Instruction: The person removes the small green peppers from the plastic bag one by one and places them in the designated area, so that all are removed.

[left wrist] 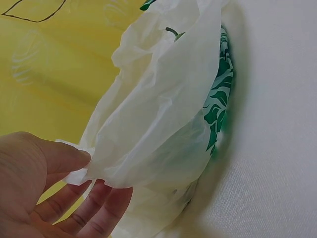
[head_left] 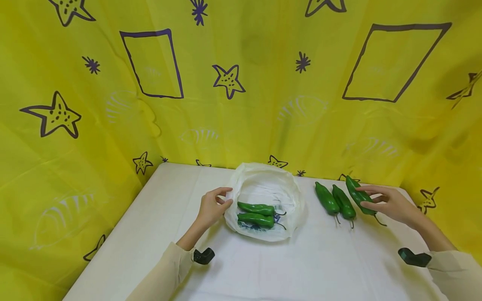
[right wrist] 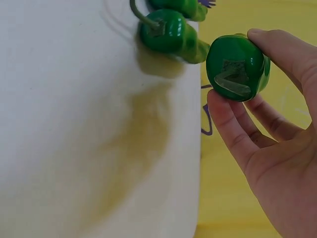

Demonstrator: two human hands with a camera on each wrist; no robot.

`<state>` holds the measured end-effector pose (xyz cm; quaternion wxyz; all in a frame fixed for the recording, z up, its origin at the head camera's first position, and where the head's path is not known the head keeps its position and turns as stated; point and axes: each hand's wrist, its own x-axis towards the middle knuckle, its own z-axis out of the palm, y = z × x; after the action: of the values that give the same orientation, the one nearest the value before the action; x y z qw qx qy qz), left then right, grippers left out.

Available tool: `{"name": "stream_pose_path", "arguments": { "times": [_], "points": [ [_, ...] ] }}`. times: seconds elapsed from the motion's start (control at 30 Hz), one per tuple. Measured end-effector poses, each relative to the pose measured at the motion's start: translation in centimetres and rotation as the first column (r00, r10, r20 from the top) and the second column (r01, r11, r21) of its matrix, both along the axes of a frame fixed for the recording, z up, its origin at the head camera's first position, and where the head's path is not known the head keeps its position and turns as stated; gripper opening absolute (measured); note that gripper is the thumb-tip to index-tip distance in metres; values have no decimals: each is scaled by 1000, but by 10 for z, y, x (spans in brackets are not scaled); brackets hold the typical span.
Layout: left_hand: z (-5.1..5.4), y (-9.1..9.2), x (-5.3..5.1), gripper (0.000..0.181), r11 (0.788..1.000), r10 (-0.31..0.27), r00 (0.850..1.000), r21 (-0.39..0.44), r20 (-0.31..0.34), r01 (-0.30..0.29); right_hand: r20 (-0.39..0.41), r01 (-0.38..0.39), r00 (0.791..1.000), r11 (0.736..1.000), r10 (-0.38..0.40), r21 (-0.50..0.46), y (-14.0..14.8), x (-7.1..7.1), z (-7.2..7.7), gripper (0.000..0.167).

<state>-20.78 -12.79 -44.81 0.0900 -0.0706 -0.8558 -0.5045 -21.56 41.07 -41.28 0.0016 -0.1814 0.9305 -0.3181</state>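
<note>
My left hand (head_left: 212,209) pinches the left rim of a thin white plastic bag (head_left: 300,205) between thumb and fingers. The bag stands with its mouth held wide, and two green peppers (head_left: 256,208) lie side by side inside it. Green print (left wrist: 218,109) shows low on the bag's side in the left wrist view. My right hand (head_left: 389,202) grips another green pepper (right wrist: 235,62) between thumb and fingertips, raised off the table, its stem end facing the wrist camera. Just left of that hand, two more green peppers (head_left: 326,200) lie on the table.
A white cloth covers the table (head_left: 301,271). Right behind its back edge hangs a yellow curtain (head_left: 256,125) with starfish and fish drawings, and it also closes in both sides. A dark wrist device (head_left: 204,256) sits at each cuff.
</note>
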Motion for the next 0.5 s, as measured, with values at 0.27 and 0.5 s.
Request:
{"name": "stream_pose_path", "arguments": {
  "times": [0.27, 0.5],
  "points": [
    [-1, 2, 0, 33, 1000, -5, 1000, 1, -2, 5, 64, 77, 995, 997, -75, -20, 9, 5, -18, 51],
    [-2, 1, -1, 33, 1000, -2, 1000, 7, -11, 2, 124, 102, 988, 993, -94, -60, 11, 7, -33, 53]
  ]
}}
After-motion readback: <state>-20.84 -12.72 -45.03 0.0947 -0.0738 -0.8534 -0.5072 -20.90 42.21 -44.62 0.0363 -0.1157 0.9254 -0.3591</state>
